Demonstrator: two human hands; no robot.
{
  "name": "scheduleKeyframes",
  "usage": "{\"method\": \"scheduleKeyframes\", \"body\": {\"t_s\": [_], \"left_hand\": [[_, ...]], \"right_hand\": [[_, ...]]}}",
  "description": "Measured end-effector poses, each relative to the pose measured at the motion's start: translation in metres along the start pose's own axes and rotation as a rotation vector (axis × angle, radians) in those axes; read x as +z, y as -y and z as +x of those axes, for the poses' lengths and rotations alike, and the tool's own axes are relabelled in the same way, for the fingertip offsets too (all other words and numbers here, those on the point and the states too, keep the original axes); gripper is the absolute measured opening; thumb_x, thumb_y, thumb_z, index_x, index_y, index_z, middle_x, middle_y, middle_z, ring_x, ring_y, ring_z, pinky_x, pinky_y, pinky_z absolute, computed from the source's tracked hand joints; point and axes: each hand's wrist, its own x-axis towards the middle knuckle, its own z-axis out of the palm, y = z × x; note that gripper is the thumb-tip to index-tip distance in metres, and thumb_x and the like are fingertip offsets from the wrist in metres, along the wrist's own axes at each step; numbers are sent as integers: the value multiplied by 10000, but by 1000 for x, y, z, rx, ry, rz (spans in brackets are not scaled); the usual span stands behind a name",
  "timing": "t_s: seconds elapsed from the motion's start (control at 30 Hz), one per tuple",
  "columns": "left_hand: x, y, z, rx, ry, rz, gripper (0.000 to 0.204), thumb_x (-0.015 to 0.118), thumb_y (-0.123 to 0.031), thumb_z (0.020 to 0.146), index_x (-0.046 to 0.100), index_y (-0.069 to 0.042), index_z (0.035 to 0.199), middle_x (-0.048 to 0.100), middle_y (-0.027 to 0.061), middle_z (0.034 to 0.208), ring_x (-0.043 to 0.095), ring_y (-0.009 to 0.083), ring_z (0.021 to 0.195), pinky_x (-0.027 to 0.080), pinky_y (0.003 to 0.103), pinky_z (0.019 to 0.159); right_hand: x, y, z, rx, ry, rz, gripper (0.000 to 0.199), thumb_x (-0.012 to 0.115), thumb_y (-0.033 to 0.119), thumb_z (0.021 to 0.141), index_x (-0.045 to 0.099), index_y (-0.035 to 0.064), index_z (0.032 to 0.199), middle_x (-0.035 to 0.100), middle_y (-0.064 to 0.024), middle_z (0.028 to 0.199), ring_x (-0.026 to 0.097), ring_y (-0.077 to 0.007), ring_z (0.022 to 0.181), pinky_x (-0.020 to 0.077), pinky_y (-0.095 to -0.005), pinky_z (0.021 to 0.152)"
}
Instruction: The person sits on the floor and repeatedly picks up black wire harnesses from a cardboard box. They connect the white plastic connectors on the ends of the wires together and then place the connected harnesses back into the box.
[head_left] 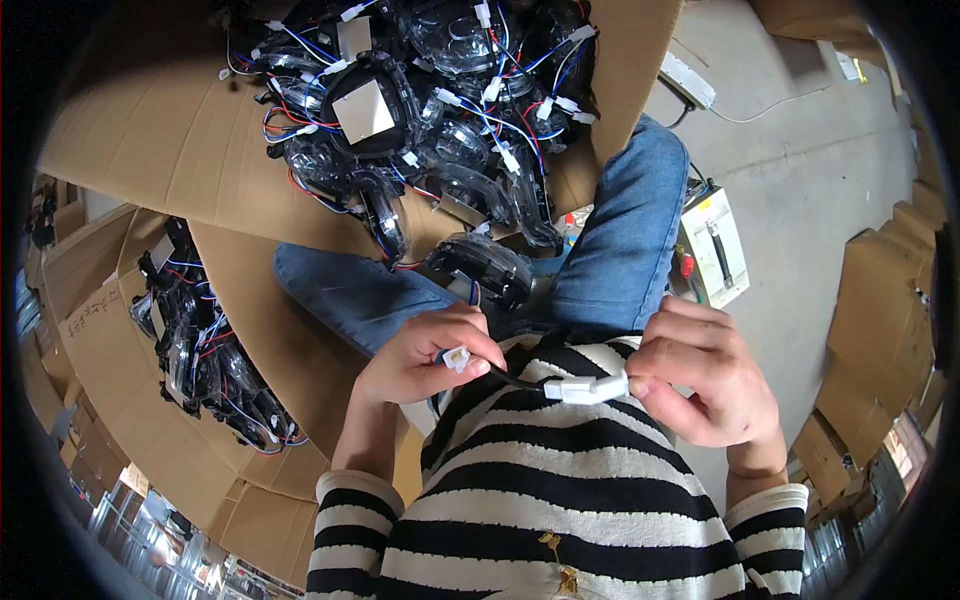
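Closest to us, over the black-and-white striped knitted top (560, 470), our right hand (700, 375) was curled shut, thumb and forefinger pinching one end of a long white plastic connector housing (588, 387). A thin black cable (515, 377) ran from its other end to our left hand (425, 355), which was also closed, gripping a small white plastic plug (456, 359) between its fingertips. The two white pieces sat near each other but apart, not mated.

Just beyond the hands, a black plastic housing with a clear curved lens (482, 265) rested between our blue denim knees (620, 240); we could not tell whether the cable led into it. Farther off stood an open brown cardboard box (170, 150) heaped with similar black housings trailing red, blue and white wires (420, 100), and a second such box (120, 320) lay to our left.

We judged the main risk to be a skewed or reversed push, which could bend pins or crack the latch. A tug on the short cable could also strain its joint, or drag the housing off our lap.
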Motion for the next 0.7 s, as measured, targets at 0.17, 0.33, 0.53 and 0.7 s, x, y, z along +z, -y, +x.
{"method": "scheduleKeyframes", "body": {"t_s": [0.17,0.33,0.53,0.7], "left_hand": [[3,-5,-4,0,-22,90,72,565,-29,741,603,-45,799,512,27,649,441,130,601,328,252,567],[19,-6,-8,-145,-253,159,74,553,-53,758,592,-57,820,520,28,661,454,132,610,352,257,578],[23,-7,-10,-227,-376,234,82,539,-55,764,588,-38,827,542,43,690,476,152,649,376,256,623],[17,-4,-12,-160,-288,223,85,544,-38,750,593,-42,819,513,31,656,455,141,623,361,247,612]], "right_hand": [[6,-1,-6,67,3,-206,69,599,43,651,541,27,685,483,-65,636,462,-213,594,376,-309,495],[8,-4,-7,58,-40,-138,71,600,32,648,533,29,668,470,-62,622,451,-211,572,377,-307,492],[9,0,-7,60,-46,-209,71,599,34,651,531,28,668,466,-62,617,449,-211,563,376,-307,487],[9,-2,-8,64,-53,-165,60,590,34,659,535,25,681,477,-68,626,452,-223,566,375,-312,487]]}}
